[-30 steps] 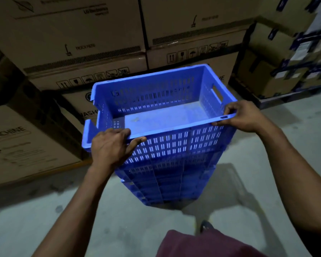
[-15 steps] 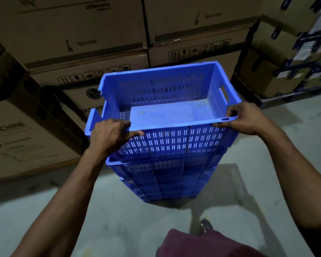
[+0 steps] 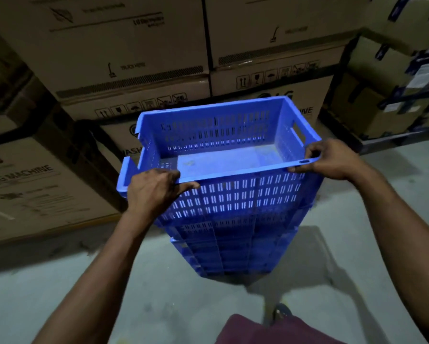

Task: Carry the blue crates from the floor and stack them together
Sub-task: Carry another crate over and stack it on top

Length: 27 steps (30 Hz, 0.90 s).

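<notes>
The top blue crate was held directly in front of the person, over the stack of blue crates that stood on the concrete floor. Its long axis ran from left to right, across the line of sight, and slightly turned, so that the right end lay a little farther away. The left hand was clamped on the near rim at the left corner, with the thumb laid along the slotted front wall. The right hand was pinched on the near right corner of the rim. Both hands were well apart, one at each end, and about equally near to the crate.

The crate was seen to be of hard moulded plastic, rectangular, with rows of narrow slots in the walls, a plain dusty bottom and a handle opening in the right end wall. Whether it was already fully seated on the stack could not be told; it was judged that the corners had to be lined up before release. Cardboard boxes were stacked behind.
</notes>
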Each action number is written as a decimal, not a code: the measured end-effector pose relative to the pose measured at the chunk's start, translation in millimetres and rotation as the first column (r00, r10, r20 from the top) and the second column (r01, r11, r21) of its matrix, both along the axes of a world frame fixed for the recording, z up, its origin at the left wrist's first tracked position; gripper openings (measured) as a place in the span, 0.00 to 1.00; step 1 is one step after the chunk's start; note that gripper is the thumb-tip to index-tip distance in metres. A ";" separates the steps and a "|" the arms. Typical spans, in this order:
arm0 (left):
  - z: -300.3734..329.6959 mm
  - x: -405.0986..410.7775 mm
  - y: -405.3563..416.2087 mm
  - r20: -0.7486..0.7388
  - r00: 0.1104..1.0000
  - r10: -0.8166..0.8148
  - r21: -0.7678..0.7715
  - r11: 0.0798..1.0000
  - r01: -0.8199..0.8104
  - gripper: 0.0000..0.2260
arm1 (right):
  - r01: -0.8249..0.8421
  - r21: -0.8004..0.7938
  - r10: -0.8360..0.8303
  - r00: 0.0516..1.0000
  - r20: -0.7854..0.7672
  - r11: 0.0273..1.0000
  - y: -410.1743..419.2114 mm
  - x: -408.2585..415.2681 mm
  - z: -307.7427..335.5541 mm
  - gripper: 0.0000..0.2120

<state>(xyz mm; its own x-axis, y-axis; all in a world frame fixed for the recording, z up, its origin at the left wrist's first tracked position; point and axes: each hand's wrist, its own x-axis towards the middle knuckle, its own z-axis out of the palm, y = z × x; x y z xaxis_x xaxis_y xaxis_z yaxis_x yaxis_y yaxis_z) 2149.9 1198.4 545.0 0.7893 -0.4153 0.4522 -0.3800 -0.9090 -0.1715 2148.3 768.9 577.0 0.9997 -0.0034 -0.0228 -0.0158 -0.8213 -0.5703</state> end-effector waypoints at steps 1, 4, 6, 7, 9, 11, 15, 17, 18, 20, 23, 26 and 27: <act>1.8 -0.5 -7.8 0.013 1.000 0.007 0.008 1.000 -0.007 0.36 | -0.003 -0.002 0.003 1.000 -0.023 1.000 -5.4 2.1 5.4 0.30; 7.7 5.3 -17.5 0.006 0.999 0.041 0.033 0.999 -0.042 0.37 | 0.021 0.010 -0.020 0.999 -0.030 1.000 -8.5 -1.7 8.7 0.28; 4.3 9.4 -5.9 -0.012 0.999 0.030 0.018 0.999 -0.030 0.38 | 0.016 -0.009 -0.016 1.000 0.013 1.000 0.4 -9.8 2.6 0.28; 0.9 10.5 2.5 -0.018 1.000 0.025 0.009 1.000 -0.025 0.38 | 0.012 -0.029 -0.010 0.999 0.051 1.000 5.4 -14.7 -2.9 0.28; -6.6 8.9 14.8 -0.009 1.000 0.018 -0.008 1.000 -0.018 0.38 | 0.036 -0.065 -0.027 0.990 0.140 0.997 12.6 -24.7 -15.5 0.29; -13.1 4.8 16.5 0.020 1.000 0.019 -0.018 1.000 -0.019 0.36 | 0.063 -0.056 -0.047 0.969 0.243 0.996 12.3 -32.4 -26.9 0.30; -14.4 -4.0 -2.1 0.067 0.996 0.065 -0.029 0.998 -0.063 0.35 | -0.003 0.058 -0.017 0.938 0.346 0.998 -0.3 -23.9 -29.1 0.32; -11.4 -3.1 -12.0 0.051 0.996 0.078 -0.037 0.996 -0.077 0.34 | -0.024 0.040 0.010 0.953 0.304 0.999 -3.9 -9.3 -18.0 0.31; -10.2 -0.6 -15.7 0.039 0.996 0.080 -0.033 0.996 -0.079 0.34 | -0.021 0.014 0.016 0.964 0.267 1.000 -4.1 -2.9 -11.9 0.28; -9.0 4.7 -20.0 0.008 0.997 0.083 -0.007 0.997 -0.083 0.35 | -0.008 -0.034 0.015 0.980 0.196 0.999 -4.6 2.3 -4.9 0.24; -11.8 10.1 -13.8 -0.020 0.997 0.079 0.028 0.997 -0.079 0.38 | 0.016 -0.087 -0.003 0.989 0.147 0.996 -7.6 -12.0 -2.3 0.26; -12.7 9.0 -9.6 -0.031 0.999 0.044 0.033 0.999 -0.043 0.38 | 0.040 -0.092 -0.026 0.989 0.147 0.995 -15.1 -28.8 -8.2 0.30; -12.6 7.8 -11.4 -0.033 0.999 0.036 0.034 0.999 -0.034 0.38 | 0.050 -0.074 -0.038 0.987 0.155 0.996 -17.1 -31.5 -10.5 0.31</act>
<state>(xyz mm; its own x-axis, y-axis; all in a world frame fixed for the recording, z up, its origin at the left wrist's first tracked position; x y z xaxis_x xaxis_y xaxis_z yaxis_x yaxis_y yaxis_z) 2157.7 1187.0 532.4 0.8184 -0.4016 0.4111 -0.3541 -0.9158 -0.1896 2116.7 751.8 566.5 0.9903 -0.0430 0.1324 0.0297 -0.8637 -0.5031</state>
